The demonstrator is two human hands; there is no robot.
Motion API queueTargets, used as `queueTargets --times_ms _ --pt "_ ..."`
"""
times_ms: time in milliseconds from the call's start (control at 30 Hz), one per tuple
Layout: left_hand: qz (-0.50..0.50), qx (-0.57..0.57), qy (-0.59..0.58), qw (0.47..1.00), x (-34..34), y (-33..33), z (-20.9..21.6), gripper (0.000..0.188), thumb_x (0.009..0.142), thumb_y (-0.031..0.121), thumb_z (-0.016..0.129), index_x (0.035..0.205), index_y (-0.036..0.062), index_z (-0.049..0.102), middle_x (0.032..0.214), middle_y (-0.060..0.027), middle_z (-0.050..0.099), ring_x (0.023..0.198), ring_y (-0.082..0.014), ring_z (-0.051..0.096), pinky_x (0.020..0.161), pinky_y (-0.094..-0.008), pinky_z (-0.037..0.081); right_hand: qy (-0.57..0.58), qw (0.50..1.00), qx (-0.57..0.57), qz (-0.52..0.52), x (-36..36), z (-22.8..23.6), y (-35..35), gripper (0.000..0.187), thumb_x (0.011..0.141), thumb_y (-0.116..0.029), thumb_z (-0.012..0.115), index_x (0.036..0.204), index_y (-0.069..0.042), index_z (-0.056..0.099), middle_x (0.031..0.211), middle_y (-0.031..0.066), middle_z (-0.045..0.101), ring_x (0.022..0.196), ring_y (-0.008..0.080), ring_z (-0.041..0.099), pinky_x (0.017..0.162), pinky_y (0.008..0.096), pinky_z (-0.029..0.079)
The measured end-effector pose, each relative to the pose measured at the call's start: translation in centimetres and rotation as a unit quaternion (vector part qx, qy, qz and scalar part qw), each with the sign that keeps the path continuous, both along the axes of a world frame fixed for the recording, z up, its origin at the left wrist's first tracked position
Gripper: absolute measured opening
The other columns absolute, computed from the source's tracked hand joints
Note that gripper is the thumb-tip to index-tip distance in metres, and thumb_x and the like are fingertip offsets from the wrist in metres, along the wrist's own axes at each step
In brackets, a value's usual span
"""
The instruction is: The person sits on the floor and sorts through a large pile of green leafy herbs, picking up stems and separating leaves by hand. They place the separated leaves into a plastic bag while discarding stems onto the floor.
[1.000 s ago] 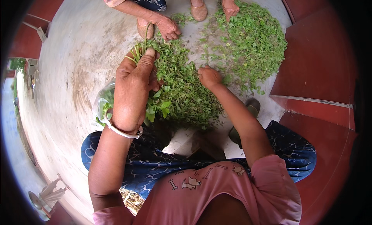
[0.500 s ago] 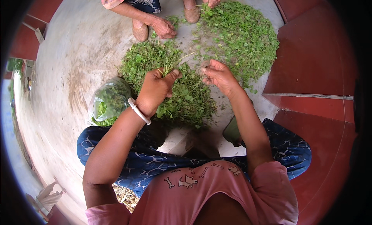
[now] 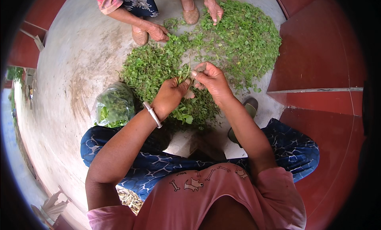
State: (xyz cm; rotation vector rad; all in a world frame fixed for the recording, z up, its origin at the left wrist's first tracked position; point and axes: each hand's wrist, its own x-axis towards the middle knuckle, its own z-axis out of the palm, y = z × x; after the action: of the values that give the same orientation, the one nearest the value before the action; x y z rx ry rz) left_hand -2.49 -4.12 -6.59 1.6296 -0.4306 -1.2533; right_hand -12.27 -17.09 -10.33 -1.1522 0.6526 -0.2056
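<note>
My left hand, with a white bangle at its wrist, is closed around a few thin stems of leafy greens. Close beside it, my right hand pinches at the same stems, thumb against forefinger; its fingertips look soiled. Both hands are above the near pile of leafy greens, which spreads over the concrete floor in front of me. A few leaves hang below my left hand. Exactly what sits between my right fingertips is hard to make out.
A clear plastic bag of greens stands left of the near pile. Farther right lies a wider pile of greens. Across from me, a co-worker's hands reach to the greens. Dark red panels border the right side.
My right hand has moved left, to the stems at my left hand. The co-worker's right-side hand has come down onto the far pile. The view has shifted slightly.
</note>
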Motion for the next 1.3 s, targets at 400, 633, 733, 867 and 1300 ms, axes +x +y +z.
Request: queueTargets --times_ms 400,633,733,867,1300 --pt "-0.033 0.061 -0.328 0.942 2.0 1.3 -1.7 0.022 0.084 0.018 0.050 0.081 -0.0033 0.053 0.066 -0.0243 0.056 0.060 -0.0363 0.056 0.059 -0.0432 0.043 -0.134 0.987 0.013 -0.091 0.4 -2.0 5.8 0.009 0.089 -0.008 0.055 0.094 -0.007 0.047 0.076 -0.0009 0.051 0.062 0.0060 0.050 0.056 0.0214 0.045" --pt "0.151 -0.023 -0.119 0.981 4.5 0.4 2.7 0.021 0.091 0.022 0.047 0.084 0.0044 0.054 0.061 0.0045 0.041 0.052 -0.0057 0.036 0.049 -0.0223 0.033 0.006 0.943 -0.311 0.113 -1.7 -8.0 5.7 0.019 0.086 -0.018 0.060 0.099 -0.006 0.054 0.090 0.0064 0.062 0.075 0.0190 0.061 0.067 0.0323 0.049" --pt "0.170 -0.061 -0.087 0.980 3.7 0.0 3.6 0.020 0.094 0.023 0.047 0.089 0.0050 0.053 0.060 0.0068 0.036 0.051 -0.0039 0.031 0.049 -0.0203 0.030 0.183 0.869 -0.449 0.100 -4.1 -10.8 3.4 0.023 0.081 -0.021 0.061 0.101 -0.010 0.056 0.099 0.0107 0.062 0.082 0.0285 0.061 0.071 0.0383 0.049" --pt "0.162 -0.029 -0.116 0.980 2.9 -0.3 3.8 0.020 0.093 0.025 0.051 0.090 0.0052 0.054 0.059 0.0066 0.039 0.050 -0.0039 0.035 0.048 -0.0200 0.032 0.277 0.809 -0.515 0.064 -6.6 -14.2 -1.6 0.031 0.080 -0.017 0.057 0.110 -0.015 0.056 0.105 0.0121 0.059 0.086 0.0327 0.059 0.072 0.0426 0.049" --pt "0.138 0.023 -0.060 0.988 2.2 0.5 2.0 0.012 0.087 0.017 0.060 0.085 0.0062 0.064 0.059 0.0063 0.048 0.046 -0.0041 0.036 0.044 -0.0203 0.033 0.350 0.843 -0.360 0.191 -1.8 -16.2 -3.9 0.027 0.087 -0.032 0.059 0.100 -0.009 0.060 0.084 0.0101 0.063 0.072 0.0284 0.060 0.064 0.0475 0.049"
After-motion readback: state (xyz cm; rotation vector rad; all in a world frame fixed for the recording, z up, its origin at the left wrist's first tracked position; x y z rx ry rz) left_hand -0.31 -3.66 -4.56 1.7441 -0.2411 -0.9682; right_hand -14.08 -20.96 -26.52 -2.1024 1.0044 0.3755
